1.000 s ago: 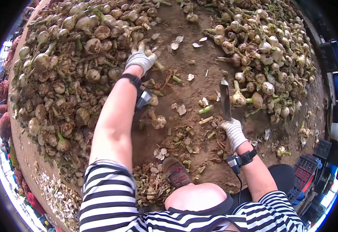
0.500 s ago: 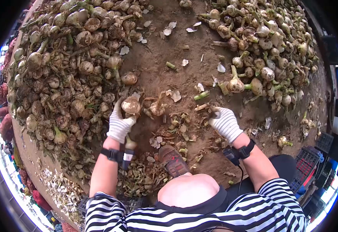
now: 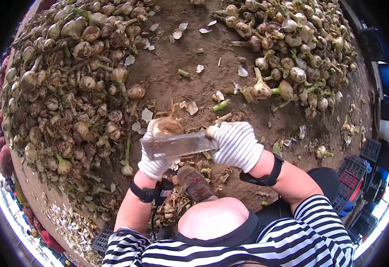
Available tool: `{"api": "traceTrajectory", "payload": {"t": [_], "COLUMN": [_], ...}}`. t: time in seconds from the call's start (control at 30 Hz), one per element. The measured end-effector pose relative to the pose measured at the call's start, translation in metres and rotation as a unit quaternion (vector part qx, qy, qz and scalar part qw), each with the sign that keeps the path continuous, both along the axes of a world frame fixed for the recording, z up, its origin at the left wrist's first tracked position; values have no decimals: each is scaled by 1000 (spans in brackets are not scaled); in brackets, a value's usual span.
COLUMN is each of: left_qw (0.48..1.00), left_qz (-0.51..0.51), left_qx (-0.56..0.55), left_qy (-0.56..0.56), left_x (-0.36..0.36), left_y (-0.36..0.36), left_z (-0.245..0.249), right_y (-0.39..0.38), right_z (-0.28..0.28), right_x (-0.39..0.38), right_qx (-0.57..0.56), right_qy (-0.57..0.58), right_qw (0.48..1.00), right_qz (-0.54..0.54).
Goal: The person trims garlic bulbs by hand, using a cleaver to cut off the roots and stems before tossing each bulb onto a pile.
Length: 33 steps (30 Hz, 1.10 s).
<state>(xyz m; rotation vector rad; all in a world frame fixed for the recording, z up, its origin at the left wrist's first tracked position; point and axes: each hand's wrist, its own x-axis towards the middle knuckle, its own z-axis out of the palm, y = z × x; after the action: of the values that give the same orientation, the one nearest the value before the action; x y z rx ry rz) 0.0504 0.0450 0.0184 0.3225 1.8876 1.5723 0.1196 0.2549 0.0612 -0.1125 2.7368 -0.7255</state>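
My left hand (image 3: 153, 164), in a striped white glove, is closed around a garlic bulb (image 3: 167, 126) with brown roots showing on top. A broad-bladed knife (image 3: 179, 146) lies across in front of that bulb, its flat blade overlapping the left fingers in this view. My right hand (image 3: 239, 144), gloved the same way, is wrapped round the knife's handle at the blade's right end. Trimmings and dry skins lie on the ground below both hands.
A large heap of garlic (image 3: 70, 107) rises at the left and another heap of garlic (image 3: 292, 53) at the right. Bare soil (image 3: 163, 75) with scattered skins runs between them. My shoe (image 3: 196, 183) is below the hands; black crates (image 3: 350, 178) stand at the right.
My right hand has come left and inward, bringing the knife blade into view at the bulb. The left hand has moved slightly right and down, with the bulb's rooty side now showing.
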Motion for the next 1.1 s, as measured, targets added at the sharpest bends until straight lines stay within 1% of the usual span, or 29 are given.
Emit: {"api": "traceTrajectory", "payload": {"t": [0.03, 0.07, 0.1, 0.13, 0.17, 0.2, 0.23, 0.27, 0.3, 0.33, 0.37, 0.4, 0.43, 0.47, 0.5, 0.57, 0.6, 0.63, 0.67, 0.7, 0.73, 0.77, 0.8, 0.83, 0.9, 0.93, 0.97, 1.03, 1.1], "left_qw": [971, 999, 966, 966, 982, 815, 814, 936, 994, 946, 954, 955, 976, 984, 928, 953, 952, 988, 988, 961, 961, 954, 938, 938, 844, 875, 874, 887, 877], "left_qz": [-117, -6, 106, 103, -39, -174, -175, -112, -40, -105, -107, -85, 2, 82, -6, -5, -4, 63, 127, 167, 164, 151, 136, 133, 189, 227, 229, 106, 108], "left_qx": [-56, 47, 146, 145, -20, -179, -178, -122, -58, 15, 53, 40, 21, 12, -113, -124, -124, -19, 87, 216, 216, 214, 211, 212, 269, 240, 239, 242, 231], "left_qy": [199, 7, -186, -187, 184, 523, 525, 310, 77, 307, 276, 281, 216, 158, 354, 277, 278, 138, -9, -40, -47, -145, -238, -241, -424, -355, -357, -380, -407], "left_x": [3, 10, 17, 20, 20, 20, 24, 27, 26, 22, 16, 9, -2, -14, -32, -40, -38, -33, -29, -27, -25, -25, -24, -20, -10, -2, -3, -8, -10], "left_y": [0, 5, 9, 5, 2, -1, -7, -4, 1, 8, 3, 5, 9, 17, 0, -12, -11, -9, -6, -4, -4, -4, -3, -2, 8, 20, 21, 22, 20], "left_z": [-3, -3, -3, -13, -20, -26, -27, -4, 22, 56, 57, 55, 53, 50, 33, 17, 14, 10, 6, -3, -8, -11, -12, -11, 8, 18, 17, 16, 17], "right_y": [-3, -6, -8, -11, -12, -11, -5, 1, 9, 26, 41, 43, 40, 42, 45, 43, 42, 38, 29, 20, 19, 15, 12, 9, 8, 9, 11, 12, 15], "right_z": [4, 9, 6, -1, -7, -11, -14, -16, -18, -49, -80, -70, -55, -48, -46, -45, -47, -56, -43, -31, -38, -21, -31, -43, -42, -38, -36, -34, -29], "right_x": [0, -3, -2, 0, 2, 2, -1, -4, -8, 10, 27, 19, 23, 21, 13, 12, 13, 20, 22, 22, 23, 18, 20, 23, 22, 18, 15, 12, 8], "right_qx": [-20, -20, -21, -32, -43, -64, -64, -18, 28, 61, 96, 98, 94, 82, 84, -9, -64, -130, -218, -304, -284, -345, -338, -332, -341, -311, -281, -263, -190], "right_qy": [-4, -26, -26, 9, 45, 23, 24, -80, -179, -182, -184, -165, -155, -105, -92, -38, -59, -61, -71, -82, -111, -197, -173, -147, -131, -128, -125, -135, -125], "right_qw": [1000, 999, 999, 999, 998, 997, 997, 995, 981, 977, 974, 976, 975, 978, 979, 971, 965, 958, 935, 904, 916, 865, 878, 890, 889, 905, 921, 926, 955], "right_qz": [2, 20, 18, -3, -24, -31, -33, -51, -69, -90, -95, -101, -130, -158, -164, -238, -249, -250, -269, -288, -262, -307, -292, -276, -276, -260, -240, -236, -191]}}
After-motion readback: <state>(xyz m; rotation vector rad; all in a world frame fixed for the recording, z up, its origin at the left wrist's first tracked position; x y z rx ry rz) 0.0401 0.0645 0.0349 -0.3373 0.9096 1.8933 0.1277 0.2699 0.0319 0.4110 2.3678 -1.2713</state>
